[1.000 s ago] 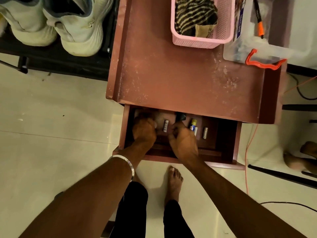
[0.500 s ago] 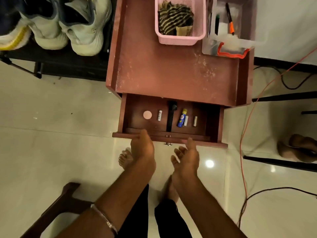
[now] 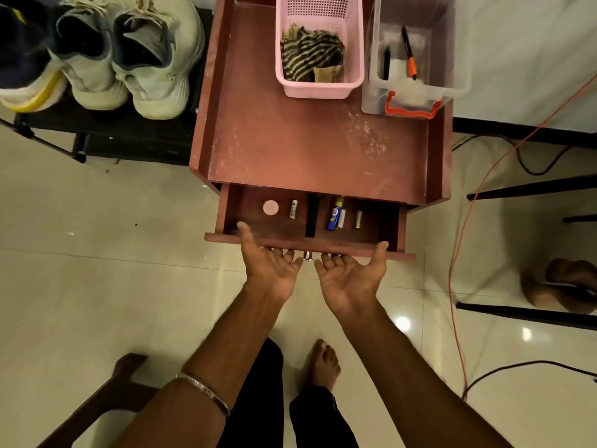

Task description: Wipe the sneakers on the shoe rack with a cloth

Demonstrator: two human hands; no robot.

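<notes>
Batteries in open drawer, striped cloth in pink basket.

reddish-brown cabinet and matching open drawer. pink mesh basket holding a black-and-tan striped cloth. clear plastic box with an orange handle. pale mint-white sneakers with dark blue-grey linings, on a black shoe rack. navy shoe with a yellow-and-white sole. blue-and-yellow battery in the drawer. cream glossy floor tiles. orange cable.
</notes>
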